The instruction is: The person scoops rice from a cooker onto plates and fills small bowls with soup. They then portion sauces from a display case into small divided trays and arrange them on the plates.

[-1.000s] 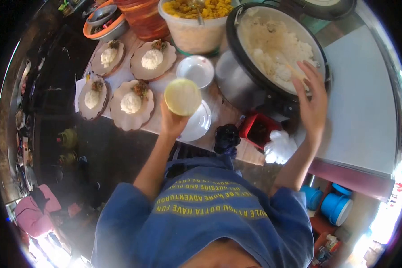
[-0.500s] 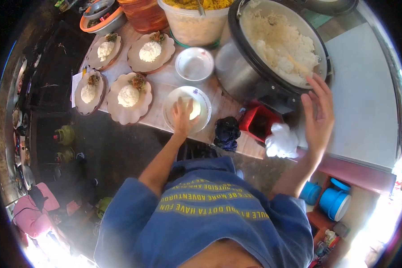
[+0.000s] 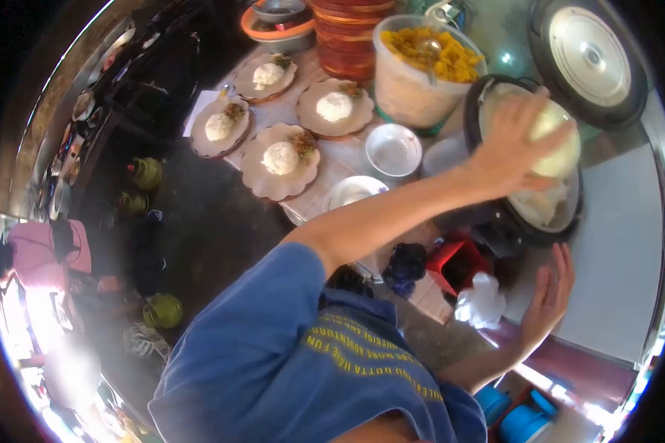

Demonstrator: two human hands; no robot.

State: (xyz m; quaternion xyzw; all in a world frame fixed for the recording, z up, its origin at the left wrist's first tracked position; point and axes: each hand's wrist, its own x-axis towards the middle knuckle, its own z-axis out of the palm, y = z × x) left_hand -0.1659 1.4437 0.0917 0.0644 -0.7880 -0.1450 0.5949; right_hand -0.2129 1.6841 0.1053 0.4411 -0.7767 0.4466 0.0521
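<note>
My left hand point(image 3: 510, 148) reaches across to the right and grips a pale yellow bowl point(image 3: 558, 159) above the rice cooker point(image 3: 575, 215). White rice point(image 3: 536, 207) shows inside the cooker, below the bowl. Near the cooker's front side, my right hand point(image 3: 548, 299) is raised with its fingers stretched out, holding nothing. A white bowl point(image 3: 393, 150) stands left of the cooker, and a white dish point(image 3: 355, 189) lies nearer, partly covered by my left forearm. Scalloped plates point(image 3: 255, 173) on the table carry mounds of rice with a dark garnish.
Behind the bowls stands a tub of yellow food point(image 3: 412, 96), beside stacked reddish-brown plates point(image 3: 349, 40). The cooker's lid point(image 3: 590, 59) is at the back right. A red container point(image 3: 451, 267), dark bag point(image 3: 404, 270) and white plastic bag point(image 3: 482, 301) sit near the front edge.
My left hand has moved from the white dish to above the cooker, now with the pale bowl. My right hand has lowered away from the cooker's rim. The view has shifted right.
</note>
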